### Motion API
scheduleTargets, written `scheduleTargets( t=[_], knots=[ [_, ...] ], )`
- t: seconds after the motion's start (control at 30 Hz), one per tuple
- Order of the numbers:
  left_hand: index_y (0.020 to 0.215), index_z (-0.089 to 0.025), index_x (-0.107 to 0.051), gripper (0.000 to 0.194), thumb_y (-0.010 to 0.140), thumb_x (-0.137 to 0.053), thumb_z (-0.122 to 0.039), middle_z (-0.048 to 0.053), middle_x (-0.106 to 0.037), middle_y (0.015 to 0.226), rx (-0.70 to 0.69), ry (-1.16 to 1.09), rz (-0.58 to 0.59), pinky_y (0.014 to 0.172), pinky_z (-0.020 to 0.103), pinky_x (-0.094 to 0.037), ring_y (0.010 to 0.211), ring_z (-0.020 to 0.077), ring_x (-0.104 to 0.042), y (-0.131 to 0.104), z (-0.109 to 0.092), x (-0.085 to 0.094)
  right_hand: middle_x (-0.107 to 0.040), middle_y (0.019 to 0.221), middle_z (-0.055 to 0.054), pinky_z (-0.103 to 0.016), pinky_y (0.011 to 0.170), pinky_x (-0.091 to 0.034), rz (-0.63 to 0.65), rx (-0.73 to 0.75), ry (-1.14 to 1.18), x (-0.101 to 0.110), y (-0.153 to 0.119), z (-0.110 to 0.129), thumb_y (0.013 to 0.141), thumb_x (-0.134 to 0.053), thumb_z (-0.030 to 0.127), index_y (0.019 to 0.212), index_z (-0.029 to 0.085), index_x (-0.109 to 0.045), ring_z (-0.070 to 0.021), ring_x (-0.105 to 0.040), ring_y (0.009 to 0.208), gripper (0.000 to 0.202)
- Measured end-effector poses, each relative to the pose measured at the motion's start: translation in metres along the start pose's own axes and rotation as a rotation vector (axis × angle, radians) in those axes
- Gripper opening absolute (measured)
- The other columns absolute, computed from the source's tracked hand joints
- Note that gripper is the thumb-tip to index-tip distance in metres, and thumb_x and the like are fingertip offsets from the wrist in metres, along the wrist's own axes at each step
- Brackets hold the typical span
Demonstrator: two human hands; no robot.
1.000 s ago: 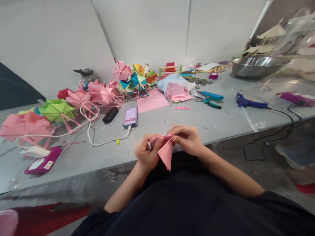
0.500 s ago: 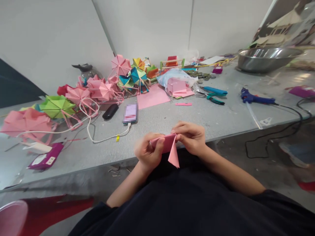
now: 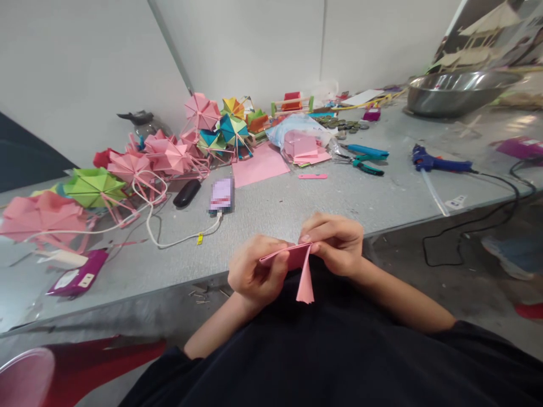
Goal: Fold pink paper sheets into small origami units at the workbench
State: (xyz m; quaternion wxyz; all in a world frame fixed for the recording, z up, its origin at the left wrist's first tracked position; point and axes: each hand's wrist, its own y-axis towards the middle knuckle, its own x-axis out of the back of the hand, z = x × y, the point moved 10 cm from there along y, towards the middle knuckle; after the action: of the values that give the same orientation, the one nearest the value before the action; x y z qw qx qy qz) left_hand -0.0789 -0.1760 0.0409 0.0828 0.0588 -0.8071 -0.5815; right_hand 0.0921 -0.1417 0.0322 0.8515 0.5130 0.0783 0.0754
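Between my two hands is a folded pink paper (image 3: 299,258), held just off the table's front edge. My left hand (image 3: 258,268) is closed round its left part, thumb in front and fingers behind. At the upper right corner, my right hand (image 3: 335,243) pinches the fold between thumb and fingers. A narrow pleated flap (image 3: 305,285) of the same paper hangs down below the right pinch. Farther back on the table lie a flat pink sheet (image 3: 259,164) and a stack of pink paper pieces (image 3: 303,148) partly under a clear plastic bag.
Folded paper umbrellas (image 3: 97,186) crowd the left side, near a phone (image 3: 221,194) on a white cable and a purple power strip (image 3: 80,274). Rightward are pliers (image 3: 368,167), a blue glue gun (image 3: 441,162) with black cord and a metal bowl (image 3: 458,96). A red stool (image 3: 97,367) stands lower left.
Both hands and the paper are slightly lower in view, with the right hand a little farther right. The hanging flap has swung more upright, and its pleated lower end shows.
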Motion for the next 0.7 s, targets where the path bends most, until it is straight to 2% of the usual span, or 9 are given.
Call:
scheduleTargets(
  t=[0.23, 0.47, 0.7],
  knots=[
    [0.101, -0.018, -0.072, 0.002, 0.103, -0.072, -0.016, 0.002, -0.082, 0.085, 0.005, -0.01, -0.03, 0.064, 0.024, -0.065, 0.068, 0.0137, -0.078, -0.003, -0.003, 0.001, -0.081, 0.084, -0.004, -0.028, 0.062, -0.062, 0.009, 0.031, -0.023, -0.002, -0.001, 0.004, 0.1, -0.082, 0.029, 0.105, 0.027, -0.087, -0.0166, -0.075, 0.07, 0.008],
    [0.097, -0.021, -0.069, 0.01, 0.107, -0.069, -0.024, 0.001, -0.081, 0.08, 0.001, 0.004, -0.021, 0.061, 0.025, -0.065, 0.065, 0.0145, -0.079, 0.003, -0.008, -0.001, -0.079, 0.083, -0.004, -0.028, 0.063, -0.06, 0.016, 0.059, -0.051, -0.005, -0.001, 0.009, 0.103, -0.078, 0.027, 0.105, 0.025, -0.083, -0.0164, -0.073, 0.071, 0.006],
    [0.102, -0.022, -0.069, 0.006, 0.106, -0.073, -0.024, -0.001, -0.081, 0.082, -0.021, -0.017, -0.055, 0.057, 0.025, -0.063, 0.063, 0.0135, -0.077, -0.006, -0.004, -0.001, -0.076, 0.081, -0.003, -0.029, 0.062, -0.059, 0.032, 0.069, -0.108, -0.009, -0.002, 0.011, 0.106, -0.073, 0.03, 0.101, 0.024, -0.079, -0.0166, -0.072, 0.068, 0.009]
  ],
)
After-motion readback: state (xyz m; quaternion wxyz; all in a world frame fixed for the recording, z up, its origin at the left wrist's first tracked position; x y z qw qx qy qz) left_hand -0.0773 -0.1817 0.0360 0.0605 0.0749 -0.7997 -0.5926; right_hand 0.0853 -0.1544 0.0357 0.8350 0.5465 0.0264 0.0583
